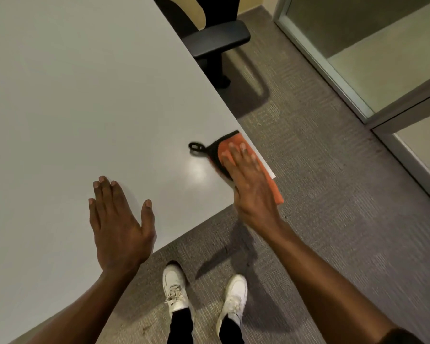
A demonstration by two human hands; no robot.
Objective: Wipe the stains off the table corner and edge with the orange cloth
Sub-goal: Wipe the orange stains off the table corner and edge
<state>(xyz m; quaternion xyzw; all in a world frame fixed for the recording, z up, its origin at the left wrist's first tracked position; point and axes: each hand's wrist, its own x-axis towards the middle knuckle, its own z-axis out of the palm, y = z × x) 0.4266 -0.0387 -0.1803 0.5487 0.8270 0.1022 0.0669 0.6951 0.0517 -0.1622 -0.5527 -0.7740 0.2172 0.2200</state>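
The orange cloth (236,142), edged in black with a black hanging loop at its left, lies over the near right corner of the pale grey table (85,100). My right hand (248,180) presses flat on the cloth, fingers spread, and the cloth's lower end hangs past the table corner. The hand looks slightly blurred. My left hand (119,224) rests flat and open on the tabletop near the front edge, well left of the cloth. I cannot make out any stains on the surface.
A black office chair (216,40) stands by the table's right edge, farther back. Grey carpet (320,207) covers the floor, with a glass partition (358,50) at the right. My white shoes (204,296) stand just in front of the table's edge.
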